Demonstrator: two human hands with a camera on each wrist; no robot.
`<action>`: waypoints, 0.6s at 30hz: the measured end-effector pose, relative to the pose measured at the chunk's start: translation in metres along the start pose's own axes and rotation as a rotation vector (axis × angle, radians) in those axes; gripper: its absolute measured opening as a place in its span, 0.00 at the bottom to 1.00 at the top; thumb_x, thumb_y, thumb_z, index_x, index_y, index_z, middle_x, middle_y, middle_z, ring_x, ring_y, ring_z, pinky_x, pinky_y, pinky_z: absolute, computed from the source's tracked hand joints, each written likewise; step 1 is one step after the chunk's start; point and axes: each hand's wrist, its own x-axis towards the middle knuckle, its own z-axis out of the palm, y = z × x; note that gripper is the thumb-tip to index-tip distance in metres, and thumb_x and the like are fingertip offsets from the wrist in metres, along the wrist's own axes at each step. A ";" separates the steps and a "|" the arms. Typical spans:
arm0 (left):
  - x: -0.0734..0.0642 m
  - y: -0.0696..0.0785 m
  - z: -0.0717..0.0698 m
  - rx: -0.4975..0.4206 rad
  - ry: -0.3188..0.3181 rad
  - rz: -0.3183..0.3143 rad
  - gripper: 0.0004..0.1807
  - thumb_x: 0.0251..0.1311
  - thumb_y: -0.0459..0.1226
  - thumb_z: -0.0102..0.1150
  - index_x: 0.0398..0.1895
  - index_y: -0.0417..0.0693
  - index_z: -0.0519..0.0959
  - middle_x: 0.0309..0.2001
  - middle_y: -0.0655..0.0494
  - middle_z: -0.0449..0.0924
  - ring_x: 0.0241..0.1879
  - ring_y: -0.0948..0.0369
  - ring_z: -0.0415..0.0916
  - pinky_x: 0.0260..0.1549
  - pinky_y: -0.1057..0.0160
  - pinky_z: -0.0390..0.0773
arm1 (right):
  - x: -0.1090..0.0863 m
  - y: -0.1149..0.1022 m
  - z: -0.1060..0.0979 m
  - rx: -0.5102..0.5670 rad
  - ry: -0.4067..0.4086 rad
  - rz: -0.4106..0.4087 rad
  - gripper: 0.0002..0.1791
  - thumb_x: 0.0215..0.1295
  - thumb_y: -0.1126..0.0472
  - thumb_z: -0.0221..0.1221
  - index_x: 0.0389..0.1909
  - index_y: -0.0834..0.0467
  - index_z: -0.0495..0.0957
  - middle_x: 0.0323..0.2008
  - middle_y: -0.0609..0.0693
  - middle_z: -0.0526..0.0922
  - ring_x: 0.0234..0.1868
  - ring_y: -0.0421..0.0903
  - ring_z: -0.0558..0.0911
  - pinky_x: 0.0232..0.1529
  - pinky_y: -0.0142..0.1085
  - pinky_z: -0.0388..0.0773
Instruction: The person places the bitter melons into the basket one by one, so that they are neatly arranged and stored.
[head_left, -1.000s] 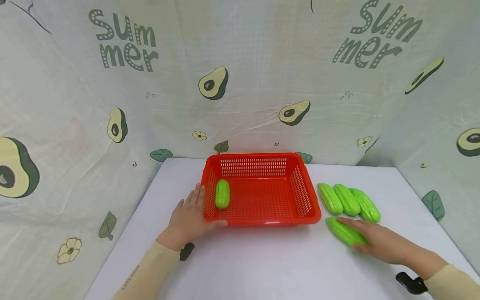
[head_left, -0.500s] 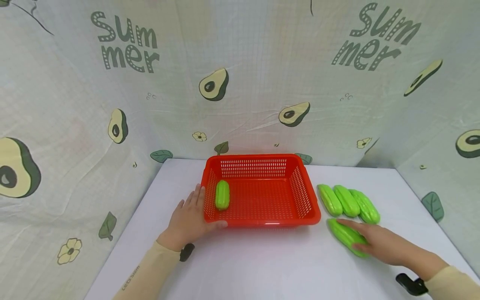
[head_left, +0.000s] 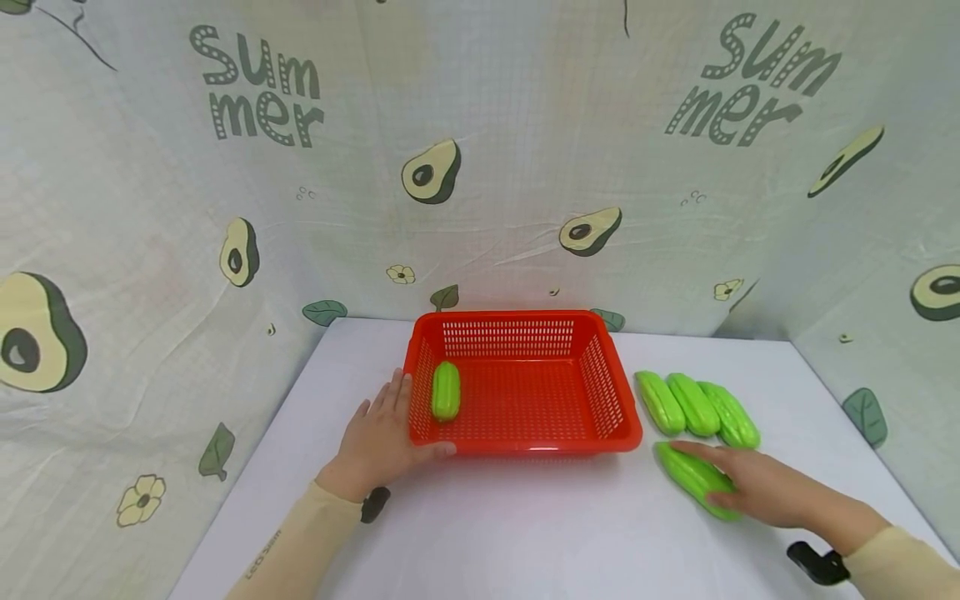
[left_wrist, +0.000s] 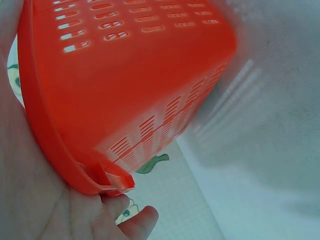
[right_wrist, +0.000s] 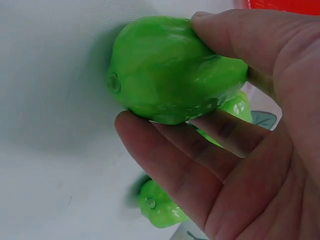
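Note:
My right hand (head_left: 776,485) holds a glossy light-green bitter melon (head_left: 693,477) low over the table, to the right of the basket. In the right wrist view, the thumb lies on one side of this melon (right_wrist: 160,70) and the fingers on the other. My left hand (head_left: 385,443) rests on the near left corner of a red plastic basket (head_left: 525,450), its fingers straight along the left rim and its thumb on the front rim. Inside the basket, at the left, lies one bitter melon (head_left: 446,390). The left wrist view shows the basket's slotted outer wall (left_wrist: 115,85) against the palm.
Three more bitter melons (head_left: 693,404) lie side by side on the white table (head_left: 525,533), just beyond my right hand and right of the basket. A pale cloth (head_left: 510,150) printed with avocados hangs behind the table and along both sides.
The head view has tilted up slightly. Both hands keep nearly the same place: the left at the basket's corner, the right around the bitter melon.

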 end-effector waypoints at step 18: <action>0.000 -0.001 0.000 0.005 0.009 0.011 0.72 0.44 0.80 0.50 0.79 0.35 0.44 0.78 0.39 0.44 0.74 0.40 0.48 0.65 0.34 0.58 | -0.016 0.005 -0.005 0.028 -0.004 0.058 0.43 0.53 0.56 0.73 0.72 0.47 0.68 0.63 0.63 0.74 0.58 0.63 0.76 0.49 0.62 0.76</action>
